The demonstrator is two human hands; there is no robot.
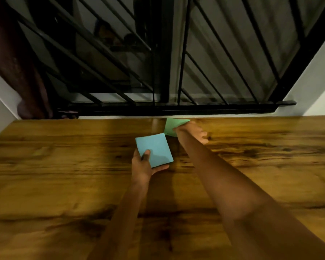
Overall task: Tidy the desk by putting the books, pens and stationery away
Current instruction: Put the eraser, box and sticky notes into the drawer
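Hiding part of the green pad [172,126] at the bench's [64,166] far edge, the right hand [192,131] pinches it; the left hand [144,166] grips a plain blue pad [154,152].

I see two bare forearms entering from the lower edge of the head view. No sleeve, cuff or fabric shows on either arm up to the frame border. The left hand [142,166] shows a thumb with a short, rounded nail. The right hand [192,131] is blurred; I cannot make out its nails or finger detail. Wrists are slim, forearms long and smooth in outline, the right one broadening sharply toward the lens.
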